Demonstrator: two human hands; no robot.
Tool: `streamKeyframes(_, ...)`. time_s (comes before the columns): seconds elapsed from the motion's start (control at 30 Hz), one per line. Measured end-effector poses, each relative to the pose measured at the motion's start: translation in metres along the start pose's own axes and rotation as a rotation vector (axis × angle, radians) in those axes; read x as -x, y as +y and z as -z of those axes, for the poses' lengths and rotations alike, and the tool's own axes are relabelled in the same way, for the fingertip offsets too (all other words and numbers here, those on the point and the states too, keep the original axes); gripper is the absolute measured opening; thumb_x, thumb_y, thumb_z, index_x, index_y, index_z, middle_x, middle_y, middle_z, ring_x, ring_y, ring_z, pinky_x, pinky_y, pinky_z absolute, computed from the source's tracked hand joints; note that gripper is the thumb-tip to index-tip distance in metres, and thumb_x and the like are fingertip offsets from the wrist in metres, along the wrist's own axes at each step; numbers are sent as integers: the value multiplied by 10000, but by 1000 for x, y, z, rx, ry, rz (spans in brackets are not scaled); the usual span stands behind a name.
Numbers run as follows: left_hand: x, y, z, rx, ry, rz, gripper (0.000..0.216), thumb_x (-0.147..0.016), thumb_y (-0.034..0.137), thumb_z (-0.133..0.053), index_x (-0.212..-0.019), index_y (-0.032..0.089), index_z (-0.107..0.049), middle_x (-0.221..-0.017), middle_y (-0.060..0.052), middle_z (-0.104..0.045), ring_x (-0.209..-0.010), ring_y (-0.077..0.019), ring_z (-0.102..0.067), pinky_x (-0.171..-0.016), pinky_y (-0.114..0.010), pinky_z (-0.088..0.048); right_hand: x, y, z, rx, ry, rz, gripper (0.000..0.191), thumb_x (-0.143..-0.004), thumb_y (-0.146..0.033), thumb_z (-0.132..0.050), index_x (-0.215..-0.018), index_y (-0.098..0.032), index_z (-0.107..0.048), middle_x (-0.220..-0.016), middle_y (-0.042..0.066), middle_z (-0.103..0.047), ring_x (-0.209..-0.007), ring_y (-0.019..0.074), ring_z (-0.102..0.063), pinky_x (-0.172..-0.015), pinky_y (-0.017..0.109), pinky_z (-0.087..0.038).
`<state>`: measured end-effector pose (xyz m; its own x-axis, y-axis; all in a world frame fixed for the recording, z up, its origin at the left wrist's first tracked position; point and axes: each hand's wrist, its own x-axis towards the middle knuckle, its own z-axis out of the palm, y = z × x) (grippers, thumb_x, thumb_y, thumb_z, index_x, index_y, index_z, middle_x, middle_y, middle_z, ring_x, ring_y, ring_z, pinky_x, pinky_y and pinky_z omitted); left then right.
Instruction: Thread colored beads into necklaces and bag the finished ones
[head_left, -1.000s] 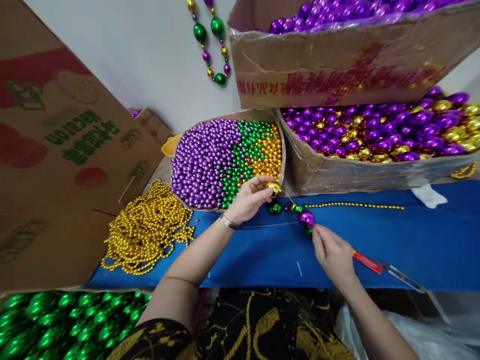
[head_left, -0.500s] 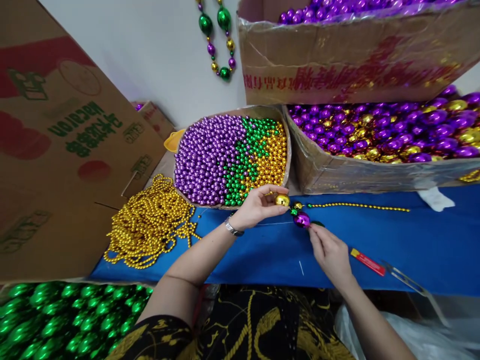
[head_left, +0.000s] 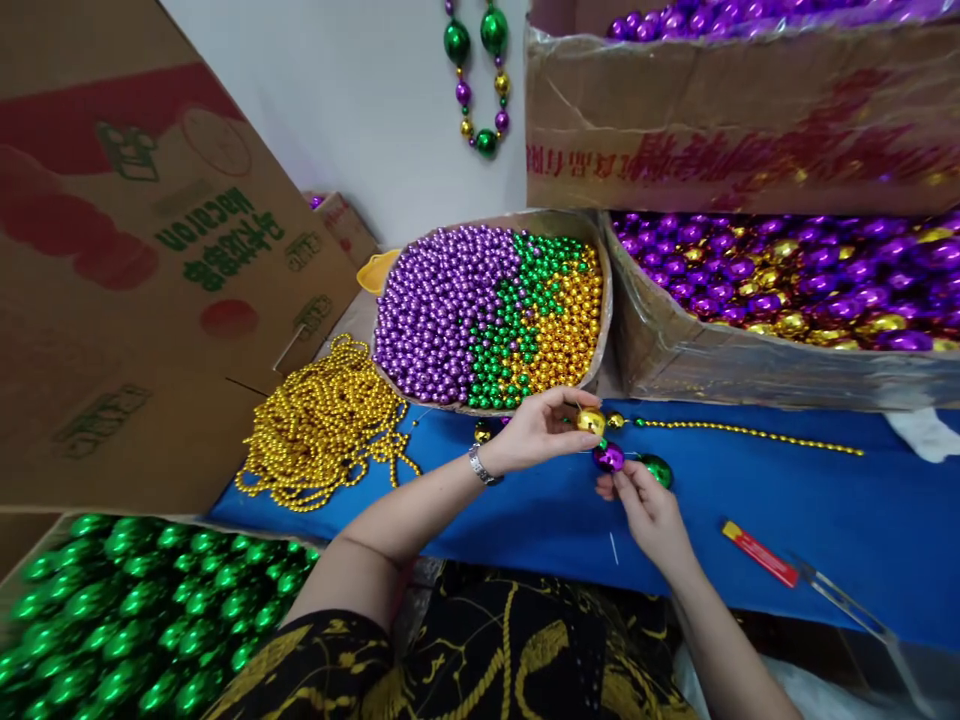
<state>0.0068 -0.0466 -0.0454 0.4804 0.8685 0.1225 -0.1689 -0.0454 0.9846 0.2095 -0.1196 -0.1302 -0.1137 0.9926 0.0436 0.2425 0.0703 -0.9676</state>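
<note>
My left hand point(head_left: 541, 432) pinches a large gold bead point(head_left: 591, 421) between thumb and fingers, just in front of the box of small beads. Below it a purple bead point(head_left: 608, 457) and a small green one hang on the same strand. The fingers of my right hand point(head_left: 651, 505) are closed at the purple bead's lower edge; a big green bead point(head_left: 657, 470) shows just behind them. From another gold bead point(head_left: 615, 420) a string of tiny gold beads point(head_left: 750, 433) runs right along the blue cloth point(head_left: 540, 520).
Loose purple, green and gold beads fill a carton point(head_left: 606, 345). Gold bead chains point(head_left: 322, 430) lie heaped left. A red-and-yellow cutter point(head_left: 761, 553) lies right. Larger cartons point(head_left: 750, 370) stand behind, and a bead necklace point(head_left: 486, 143) hangs on the wall. Green beads point(head_left: 165, 620) fill a box lower left.
The view has shifted left, so most things appear farther right. My right hand has come in closer under the left, and the green bead shows more fully.
</note>
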Motion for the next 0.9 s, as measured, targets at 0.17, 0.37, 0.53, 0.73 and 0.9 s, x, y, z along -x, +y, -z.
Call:
streamKeyframes(0.17,-26,20,59,-695,231,-181,275,-908,311,-588,-1148,186,-632,-1168,-117,-670,-1055,-213,-623,-937,-401,-491,-3,5,-1,-203,60,-24,359,-913,-549,-546,-950,-197,-601,-857,78,-756,-708,182,-732,-692,314,-626)
streamKeyframes(0.37,-64,17,117,-1407,197,39,193,-874,162,-540,-1004,133,-680,-989,-142,-693,-958,-270,-615,-959,-439,-397,0,0,7,-189,121,-40,367,-895,-552,-573,-934,-190,-615,-819,85,-755,-665,186,-724,-647,321,-631)
streamKeyframes(0.53,-71,12,117,-1368,183,47,150,-826,138,-578,-934,156,-681,-945,-125,-673,-952,-274,-601,-986,-435,-366,2,-2,8,-179,123,-36,365,-892,-549,-579,-932,-189,-623,-803,79,-754,-654,185,-723,-638,317,-630)
streamKeyframes(0.73,-64,15,105,-1141,261,70,94,-823,152,-603,-888,136,-668,-864,-112,-678,-890,-239,-623,-861,-387,-458,2,-5,6,-114,128,-41,368,-905,-552,-554,-942,-192,-626,-802,69,-748,-678,188,-728,-652,307,-627)
streamKeyframes(0.9,-36,23,64,52,271,80,270,-824,318,-694,-1042,162,-657,-975,-76,-713,-847,-146,-676,-801,-299,-534,4,-4,3,-32,122,-37,344,-934,-518,-522,-997,-196,-627,-854,75,-752,-740,194,-740,-701,305,-624)
